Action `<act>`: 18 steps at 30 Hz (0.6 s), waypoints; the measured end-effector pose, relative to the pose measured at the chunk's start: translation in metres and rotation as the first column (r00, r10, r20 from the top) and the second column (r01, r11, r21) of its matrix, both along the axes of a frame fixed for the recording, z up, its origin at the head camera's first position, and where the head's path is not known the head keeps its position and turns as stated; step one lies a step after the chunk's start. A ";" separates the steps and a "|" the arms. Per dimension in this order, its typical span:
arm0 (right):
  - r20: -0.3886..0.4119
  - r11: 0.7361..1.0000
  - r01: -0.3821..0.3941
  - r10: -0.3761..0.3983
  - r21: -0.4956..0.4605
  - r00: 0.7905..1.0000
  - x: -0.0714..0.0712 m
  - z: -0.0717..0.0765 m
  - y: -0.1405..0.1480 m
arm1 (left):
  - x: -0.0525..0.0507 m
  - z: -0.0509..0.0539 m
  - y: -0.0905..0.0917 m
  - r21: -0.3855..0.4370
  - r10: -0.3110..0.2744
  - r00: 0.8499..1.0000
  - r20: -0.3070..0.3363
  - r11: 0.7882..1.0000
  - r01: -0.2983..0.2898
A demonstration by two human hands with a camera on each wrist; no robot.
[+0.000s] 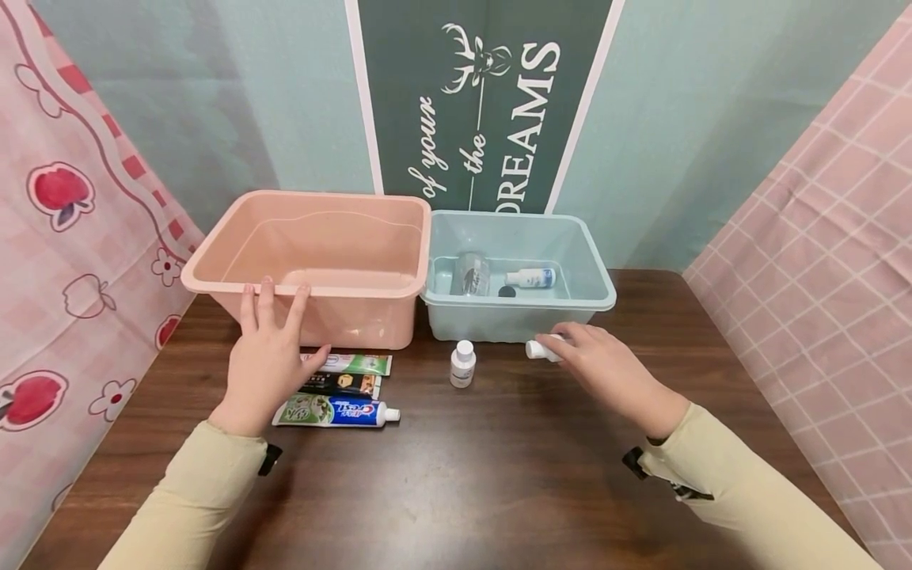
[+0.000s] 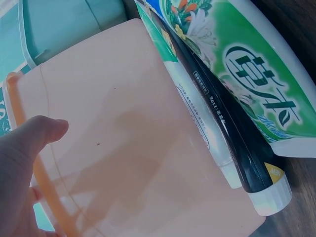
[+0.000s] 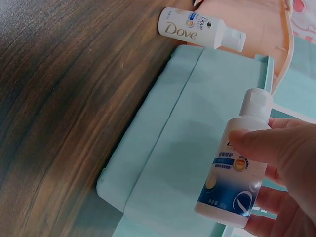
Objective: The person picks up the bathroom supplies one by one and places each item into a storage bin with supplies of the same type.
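White and blue, the small bottle [image 3: 228, 173] is gripped in our right hand [image 1: 597, 360]. We rest our left hand [image 1: 267, 360], fingers spread, on the pink basin [image 1: 349, 291].

Behind and left of the right grip [image 1: 602, 366], which holds a bottle [image 1: 539, 349], sits the right basin [image 1: 509, 323], with another bottle [image 1: 536, 278] inside. Left of that grip, a third bottle [image 1: 462, 366] stands on the surface [image 1: 456, 483]. Tubes [image 1: 335, 412] lie right of the left grip [image 1: 265, 368], before the left basin [image 1: 366, 321].
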State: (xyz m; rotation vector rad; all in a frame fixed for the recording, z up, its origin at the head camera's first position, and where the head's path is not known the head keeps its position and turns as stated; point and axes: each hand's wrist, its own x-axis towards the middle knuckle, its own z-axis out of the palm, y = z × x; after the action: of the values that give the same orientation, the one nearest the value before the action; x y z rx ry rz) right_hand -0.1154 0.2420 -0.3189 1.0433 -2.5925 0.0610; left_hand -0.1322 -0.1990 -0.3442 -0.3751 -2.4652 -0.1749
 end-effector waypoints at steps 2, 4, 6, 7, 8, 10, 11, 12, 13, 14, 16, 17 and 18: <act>-0.021 1.000 -0.005 0.005 0.002 1.000 0.000 -0.001 0.000 | 0.000 0.000 0.000 0.003 -0.002 1.000 -0.001 1.000 0.002; -0.035 1.000 -0.009 0.009 -0.004 0.999 0.001 -0.001 0.001 | 0.001 -0.001 0.000 0.004 -0.006 1.000 -0.005 1.000 0.006; -0.040 1.000 -0.010 0.009 -0.011 0.999 0.001 -0.002 0.001 | 0.001 -0.001 0.000 0.006 -0.010 1.000 -0.007 1.000 0.010; -0.040 1.000 -0.009 0.008 -0.013 0.999 0.002 -0.002 0.001 | 0.001 -0.001 0.000 0.008 -0.011 1.000 -0.008 1.000 0.012; -0.039 1.000 -0.007 0.006 -0.013 0.999 0.002 -0.002 0.002 | 0.001 -0.001 0.000 0.007 -0.012 1.000 -0.008 1.000 0.012; -0.032 1.000 -0.003 0.003 -0.011 0.999 0.002 -0.002 0.002 | 0.002 -0.002 0.000 0.007 -0.012 1.000 -0.009 1.000 0.012; -0.028 1.000 0.000 0.000 -0.009 1.000 0.002 -0.002 0.002 | 0.002 -0.002 0.000 0.007 -0.013 1.000 -0.010 1.000 0.013; -0.022 1.000 0.003 -0.003 -0.007 1.000 0.003 -0.002 0.002 | 0.002 -0.002 0.000 0.006 -0.012 1.000 -0.011 1.000 0.012; -0.017 1.000 0.006 -0.006 -0.006 1.000 0.002 -0.002 0.003 | 0.002 -0.002 0.000 0.004 -0.012 1.000 -0.015 1.000 0.012; -0.013 1.000 0.008 -0.008 -0.005 1.000 0.002 -0.002 0.003 | 0.002 -0.002 0.000 0.003 -0.012 1.000 -0.018 1.000 0.012; -0.006 1.000 0.010 -0.010 -0.005 1.000 0.001 -0.001 0.003 | 0.001 -0.001 0.000 0.001 -0.011 1.000 -0.026 1.000 0.011; -0.005 1.000 0.011 -0.011 -0.006 1.000 0.000 -0.001 0.003 | 0.000 0.000 0.000 0.000 -0.009 1.000 -0.029 1.000 0.009; -0.006 1.000 0.012 -0.012 -0.008 1.000 -0.001 0.000 0.003 | -0.001 0.001 0.000 -0.001 -0.007 1.000 -0.030 1.000 0.007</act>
State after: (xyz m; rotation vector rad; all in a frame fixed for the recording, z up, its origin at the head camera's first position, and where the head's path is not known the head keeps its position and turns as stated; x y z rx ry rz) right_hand -0.1169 0.2450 -0.3188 1.0237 -2.5912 0.0651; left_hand -0.1331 -0.1992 -0.3437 -0.3840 -2.4351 -0.1704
